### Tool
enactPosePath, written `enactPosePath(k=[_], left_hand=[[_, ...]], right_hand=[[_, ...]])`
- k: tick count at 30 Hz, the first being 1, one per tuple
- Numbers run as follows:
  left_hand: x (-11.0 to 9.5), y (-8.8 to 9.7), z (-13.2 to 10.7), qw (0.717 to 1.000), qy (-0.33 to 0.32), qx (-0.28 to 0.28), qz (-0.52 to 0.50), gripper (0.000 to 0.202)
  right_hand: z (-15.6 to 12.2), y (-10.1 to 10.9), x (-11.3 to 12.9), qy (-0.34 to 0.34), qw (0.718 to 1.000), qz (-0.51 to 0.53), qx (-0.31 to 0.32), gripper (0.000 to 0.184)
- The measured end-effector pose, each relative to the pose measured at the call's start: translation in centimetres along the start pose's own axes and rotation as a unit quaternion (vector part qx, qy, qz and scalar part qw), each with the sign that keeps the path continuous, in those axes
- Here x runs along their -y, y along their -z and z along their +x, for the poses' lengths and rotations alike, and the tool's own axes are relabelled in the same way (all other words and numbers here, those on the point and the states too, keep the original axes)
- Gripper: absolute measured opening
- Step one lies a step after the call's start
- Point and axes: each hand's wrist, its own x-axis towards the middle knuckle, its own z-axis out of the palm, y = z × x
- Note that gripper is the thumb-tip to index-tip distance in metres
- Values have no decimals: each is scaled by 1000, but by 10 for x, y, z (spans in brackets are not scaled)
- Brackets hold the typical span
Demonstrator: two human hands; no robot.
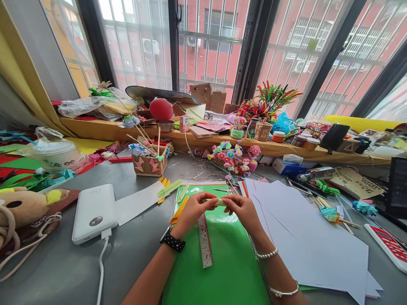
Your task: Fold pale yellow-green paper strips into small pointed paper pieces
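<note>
On the left of the bench [136, 248] lie a white power bank [95, 207] with its cable [101, 267], a plush toy [23, 212] and a cup [54, 154] in clear plastic — and, farther back, a box [148, 167] of sticks [158, 142]. Bright flowers [231, 156] lie to its right, then a blue tissue box [288, 167], a bottle [316, 174] on its side and a red-and-white calculator [389, 248]. On the ledge [111, 132] below the barred window [211, 46], a red balloon [161, 109] sits on a tin [165, 126] — pipe cleaners [276, 97] well to its right.
</note>
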Motion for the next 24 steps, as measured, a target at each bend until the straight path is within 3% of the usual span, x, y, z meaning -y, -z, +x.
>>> enactPosePath(k=[24], left_hand=[[4,-2,-1,997,-40,-52,38,21]], right_hand=[[-1,-6,1,-21,1000,-4,-19,23]])
